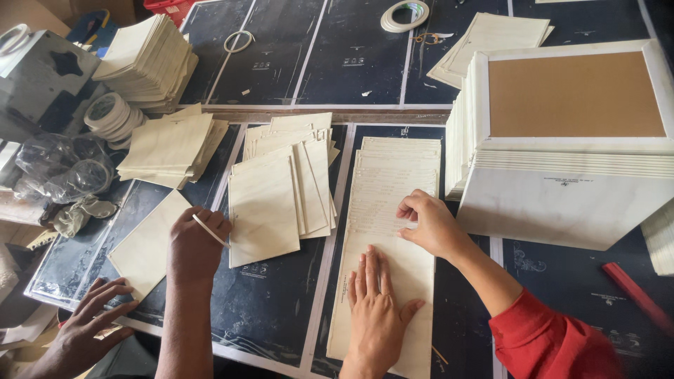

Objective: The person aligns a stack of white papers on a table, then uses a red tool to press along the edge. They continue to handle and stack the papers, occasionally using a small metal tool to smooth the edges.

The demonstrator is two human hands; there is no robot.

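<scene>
Long overlapped row of thin pale wood sheets [385, 203] lies mid-table, running toward 12 o'clock. Left hand [375, 312] is spread flat, palm down on the row's near end, gripping nothing. Right hand [430, 226], red sleeve, sits at 1 o'clock from it with fingers bent onto the sheet edges; cannot tell if it pinches one. Stack of white framed boards [562, 203] at 3 o'clock. Co-worker's fist [193, 245] at 9 o'clock, clenched on a thin strip [210, 230].

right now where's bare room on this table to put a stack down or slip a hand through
Bare dark mat up top, between the left sheet stack and the tape ring. Another patch near you, between the co-worker's arm and your left hand. Crowded: the left edge with tape rolls and bags, and the frames at right.
</scene>
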